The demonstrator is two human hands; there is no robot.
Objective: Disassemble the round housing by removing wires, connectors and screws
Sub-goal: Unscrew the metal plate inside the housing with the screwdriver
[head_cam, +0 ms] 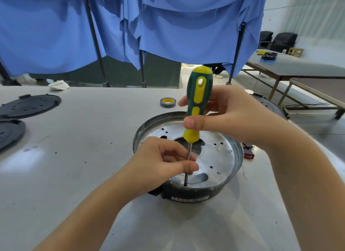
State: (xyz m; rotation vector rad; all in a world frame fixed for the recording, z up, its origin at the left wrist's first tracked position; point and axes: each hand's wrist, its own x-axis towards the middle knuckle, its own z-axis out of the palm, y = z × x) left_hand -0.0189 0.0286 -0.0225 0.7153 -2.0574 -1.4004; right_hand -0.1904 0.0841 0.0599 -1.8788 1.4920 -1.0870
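Observation:
The round housing (220, 157), a dark-walled bowl with a silver perforated plate inside, sits on the white table in front of me. A green and yellow screwdriver (198, 93) stands upright in it, its tip down at the near inner edge of the plate. My right hand (224, 116) grips the handle from the right. My left hand (164, 159) pinches the metal shaft low down between thumb and fingers. Two small screws (223, 150) show on the plate's right side. A red and black connector (248, 151) lies just outside the housing on the right.
Two black round covers (29, 105) lie at the table's left edge. A roll of tape (168, 102) sits behind the housing, a crumpled white cloth (58, 85) at the far edge. Another round housing (268, 105) is partly hidden behind my right arm. Blue curtains hang beyond.

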